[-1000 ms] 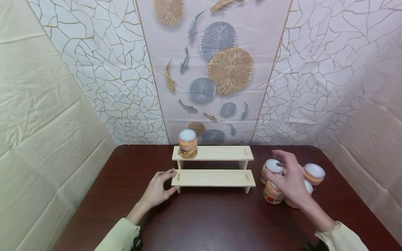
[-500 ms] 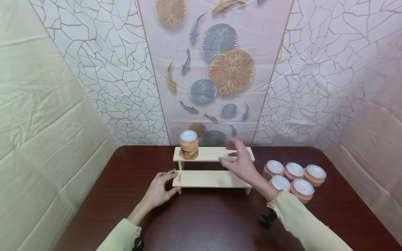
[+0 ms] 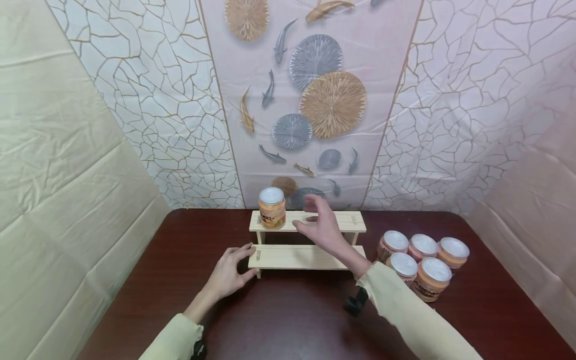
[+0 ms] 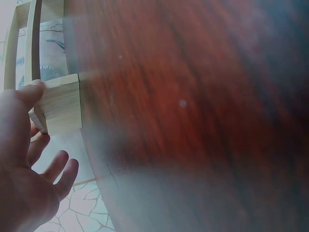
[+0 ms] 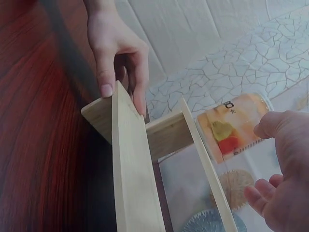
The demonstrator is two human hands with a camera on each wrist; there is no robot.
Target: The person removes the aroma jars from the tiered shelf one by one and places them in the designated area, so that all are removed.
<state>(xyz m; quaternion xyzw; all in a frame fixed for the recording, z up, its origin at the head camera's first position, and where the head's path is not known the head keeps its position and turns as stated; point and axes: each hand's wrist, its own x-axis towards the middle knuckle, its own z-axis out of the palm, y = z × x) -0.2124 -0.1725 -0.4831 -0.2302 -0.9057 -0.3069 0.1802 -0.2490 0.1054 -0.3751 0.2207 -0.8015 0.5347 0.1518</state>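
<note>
A two-tier wooden shelf (image 3: 306, 257) stands on the table. My left hand (image 3: 228, 269) grips the left end of its lower tier, thumb at the front edge and fingers behind; the left wrist view shows this hand (image 4: 34, 159) at the board's corner. On the upper tier's left end, a fruit jar (image 3: 272, 210) with a white lid and orange label stands upright. My right hand (image 3: 325, 226) hovers over the upper tier to the jar's right, fingers loosely bent and holding nothing. In the right wrist view, its thumb appears close to the jar (image 5: 231, 126); contact cannot be told.
Several similar jars (image 3: 431, 280) with white lids stand grouped on the dark red table (image 3: 288, 315), right of the shelf. A patterned cloth backdrop (image 3: 333, 160) hangs behind the table, with plain cloth walls (image 3: 99, 200) on both sides.
My right hand has moved left from above the grouped jars to the upper tier, near the single jar. The left hand keeps its grip on the shelf.
</note>
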